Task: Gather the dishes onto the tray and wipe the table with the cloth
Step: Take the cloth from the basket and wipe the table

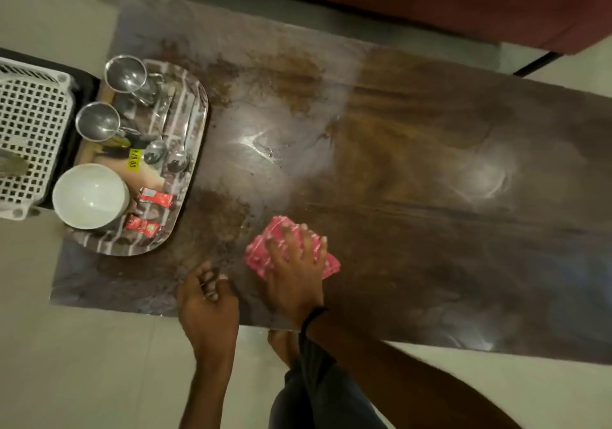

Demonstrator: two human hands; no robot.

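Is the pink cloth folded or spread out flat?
Folded: the pink cloth is a compact thick pad on the table, under the right hand.

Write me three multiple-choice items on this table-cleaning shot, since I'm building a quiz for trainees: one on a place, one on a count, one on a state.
1. Where does the white bowl sit?
A. near end of the tray
B. bare table
C. white basket

2. How many steel cups are on the tray?
A. one
B. two
C. four

3. What is the right hand doing?
A. lifting a spoon
B. hanging free
C. pressing flat on the pink cloth

Answers:
1 A, the bowl stands inside the tray's near rim.
2 B, one cup and another cup show.
3 C, spread fingers cover the cloth on the table.
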